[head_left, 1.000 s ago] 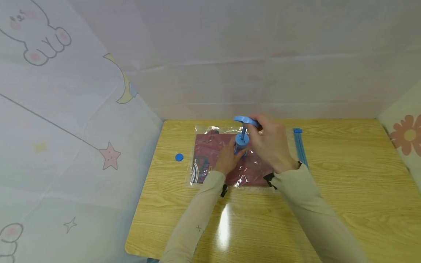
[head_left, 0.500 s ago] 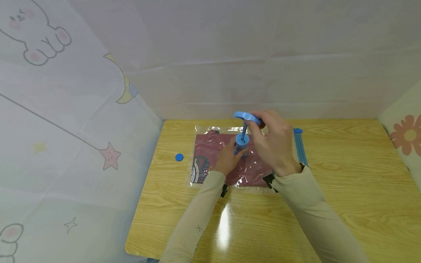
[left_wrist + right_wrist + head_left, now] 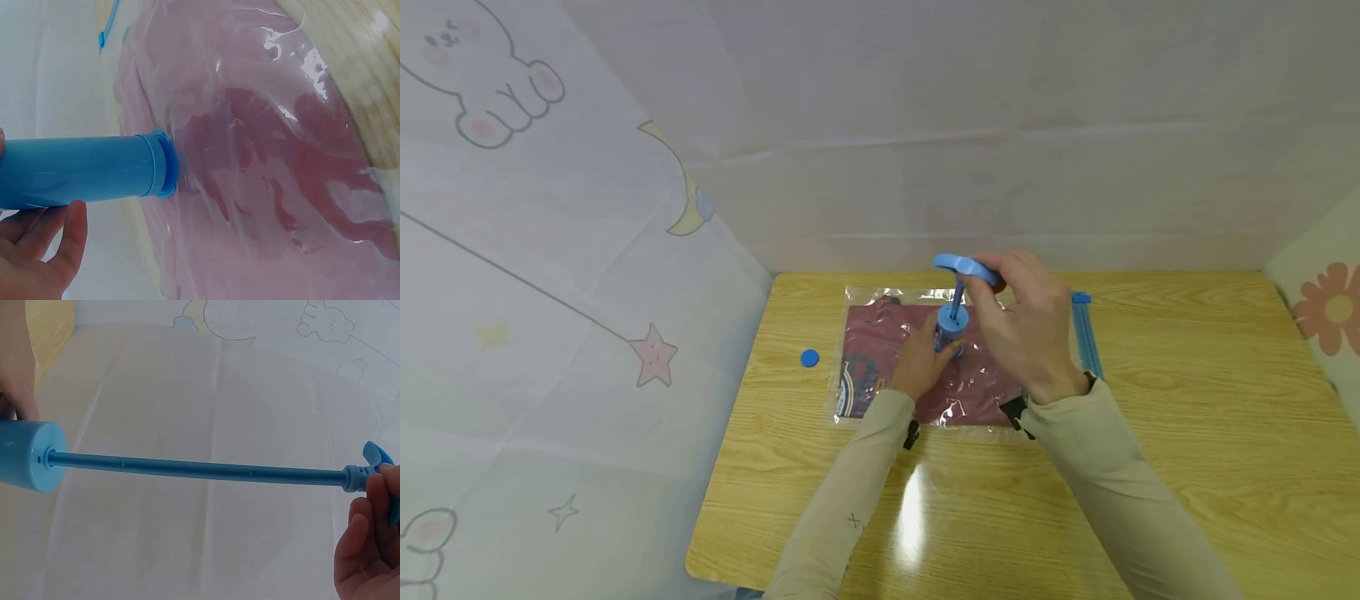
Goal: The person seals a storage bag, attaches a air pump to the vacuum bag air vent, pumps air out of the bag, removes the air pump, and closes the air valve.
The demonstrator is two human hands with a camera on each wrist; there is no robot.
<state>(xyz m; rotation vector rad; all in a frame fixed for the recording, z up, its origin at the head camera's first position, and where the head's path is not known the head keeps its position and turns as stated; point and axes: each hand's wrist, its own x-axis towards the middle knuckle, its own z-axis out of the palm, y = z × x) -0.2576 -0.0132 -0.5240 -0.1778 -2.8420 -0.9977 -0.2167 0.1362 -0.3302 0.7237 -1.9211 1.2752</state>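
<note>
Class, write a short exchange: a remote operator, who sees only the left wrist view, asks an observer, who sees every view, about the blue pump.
Operator: I see the left hand at the blue barrel, whose end meets the plastic bag. Where is the right hand?
Observer: In the head view, it grips the blue handle above the barrel.
Operator: Is the handle pushed down against the barrel?
Observer: No. The right wrist view shows a long stretch of blue rod between them.
</note>
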